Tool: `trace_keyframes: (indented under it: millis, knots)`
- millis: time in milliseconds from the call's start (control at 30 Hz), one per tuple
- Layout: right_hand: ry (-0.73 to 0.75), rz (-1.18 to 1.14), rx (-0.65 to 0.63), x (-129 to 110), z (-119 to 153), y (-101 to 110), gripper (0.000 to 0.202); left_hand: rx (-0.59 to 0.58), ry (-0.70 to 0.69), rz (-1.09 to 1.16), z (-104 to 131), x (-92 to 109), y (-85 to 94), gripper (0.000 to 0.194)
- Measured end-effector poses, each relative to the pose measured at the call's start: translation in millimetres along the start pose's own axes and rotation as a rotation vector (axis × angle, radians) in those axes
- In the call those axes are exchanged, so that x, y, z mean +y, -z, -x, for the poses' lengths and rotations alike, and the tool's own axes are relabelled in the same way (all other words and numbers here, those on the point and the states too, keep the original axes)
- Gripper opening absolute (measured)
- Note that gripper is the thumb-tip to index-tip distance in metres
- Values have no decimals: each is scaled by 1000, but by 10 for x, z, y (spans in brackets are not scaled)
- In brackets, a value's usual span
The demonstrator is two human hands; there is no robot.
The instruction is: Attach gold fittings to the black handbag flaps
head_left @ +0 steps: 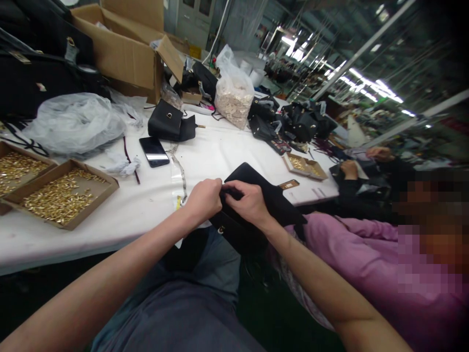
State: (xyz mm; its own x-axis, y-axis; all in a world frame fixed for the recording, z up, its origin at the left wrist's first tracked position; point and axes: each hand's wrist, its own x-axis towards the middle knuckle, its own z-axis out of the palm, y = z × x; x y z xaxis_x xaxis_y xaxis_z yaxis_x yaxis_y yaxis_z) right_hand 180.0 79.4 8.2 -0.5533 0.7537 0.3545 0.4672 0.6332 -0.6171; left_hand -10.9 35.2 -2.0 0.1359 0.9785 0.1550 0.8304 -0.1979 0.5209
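Note:
A black bag (244, 234) with its flap raised rests at the table's front edge, over my lap, with a small gold-coloured clasp on its front. My left hand (205, 198) is closed in a pinch at the bag's left upper edge. Beside it, my right hand (249, 200) curls its fingers round a dark part of the same bag. The fingertips of both hands nearly meet, and the small part between them is hard to make out.
Cardboard trays (91, 198) of gold-coloured metal pieces lie left. Behind are a phone (154, 151), another black bag (170, 122), a clear bag of small pieces (234, 98) and a carton (124, 58). A person in a pink top (348, 249) sits close on the right.

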Motion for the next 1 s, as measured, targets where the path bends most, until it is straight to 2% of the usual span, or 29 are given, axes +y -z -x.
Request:
trace_keyframes:
  millis: [200,400,767,1000]
  knots:
    - [-94,-82,-7,147,-129,-21,29,26,-35,33,-234,-134,10,21]
    - [-108,-144,-46,274,-250,17,35,54,-84,167,-435,-286,-86,15]
    - [-112,-15,-5,277,-240,26,34,100,-83,312,-505,-352,-319,14]
    - [-160,135,74,289,-228,-47,30,115,-58,332,-457,-355,-330,15]
